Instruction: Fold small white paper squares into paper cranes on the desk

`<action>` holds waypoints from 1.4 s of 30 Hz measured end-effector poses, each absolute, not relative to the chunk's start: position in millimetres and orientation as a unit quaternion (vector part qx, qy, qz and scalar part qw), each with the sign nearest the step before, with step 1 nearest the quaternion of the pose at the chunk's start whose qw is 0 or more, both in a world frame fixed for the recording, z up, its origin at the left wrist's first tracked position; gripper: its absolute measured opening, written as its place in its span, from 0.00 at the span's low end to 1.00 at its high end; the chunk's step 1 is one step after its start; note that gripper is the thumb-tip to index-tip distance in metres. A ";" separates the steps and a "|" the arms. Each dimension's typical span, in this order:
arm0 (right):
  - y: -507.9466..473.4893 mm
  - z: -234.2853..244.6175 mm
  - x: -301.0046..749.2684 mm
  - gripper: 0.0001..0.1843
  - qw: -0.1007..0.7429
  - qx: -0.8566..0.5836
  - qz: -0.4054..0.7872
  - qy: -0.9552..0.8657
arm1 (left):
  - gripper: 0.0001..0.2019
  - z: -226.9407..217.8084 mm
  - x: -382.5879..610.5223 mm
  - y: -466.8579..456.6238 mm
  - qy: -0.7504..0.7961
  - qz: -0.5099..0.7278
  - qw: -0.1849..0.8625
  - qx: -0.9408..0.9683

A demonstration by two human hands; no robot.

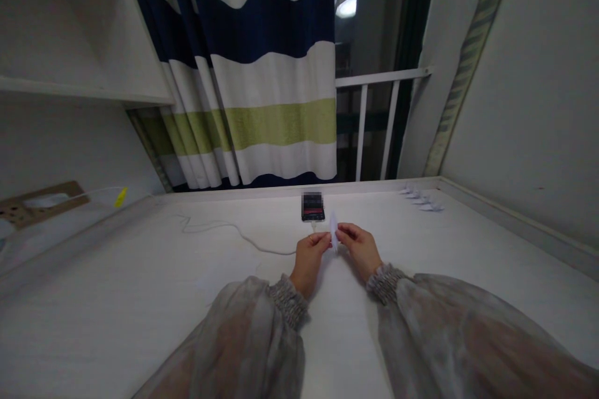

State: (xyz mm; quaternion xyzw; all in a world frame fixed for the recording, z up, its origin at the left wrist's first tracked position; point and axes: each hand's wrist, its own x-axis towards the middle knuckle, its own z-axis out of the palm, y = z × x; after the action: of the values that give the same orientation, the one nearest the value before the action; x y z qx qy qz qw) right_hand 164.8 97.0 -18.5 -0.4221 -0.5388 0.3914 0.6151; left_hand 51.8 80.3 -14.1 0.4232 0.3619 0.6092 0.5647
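Note:
A small white piece of paper stands on edge between my two hands, a little above the white surface. My left hand pinches its left side with closed fingers. My right hand pinches its right side the same way. Both arms wear loose grey sheer sleeves with gathered cuffs. Just beyond the paper lies a phone, screen up, with a white cable plugged into its near end.
Several small folded white paper pieces lie in a row at the far right. The cable runs left toward a wall socket plate. A striped curtain and white railing stand beyond the far edge; walls close both sides.

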 end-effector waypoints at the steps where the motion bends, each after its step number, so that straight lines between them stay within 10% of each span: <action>1: 97.2 -18.9 165.2 0.11 0.615 -0.422 0.392 -0.539 | 0.09 -13.2 51.8 79.7 0.356 0.609 0.565 0.427; 42: 70.5 -0.6 173.6 0.06 0.492 -0.455 -0.052 -0.740 | 0.09 -1.6 53.8 69.2 0.349 0.573 0.572 0.471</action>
State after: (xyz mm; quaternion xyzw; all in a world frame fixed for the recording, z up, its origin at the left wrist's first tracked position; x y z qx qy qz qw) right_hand 173.6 70.5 -0.6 -0.4548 -0.7404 -0.0524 0.4921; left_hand 53.8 69.2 -1.6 0.4713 0.3488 0.5732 0.5725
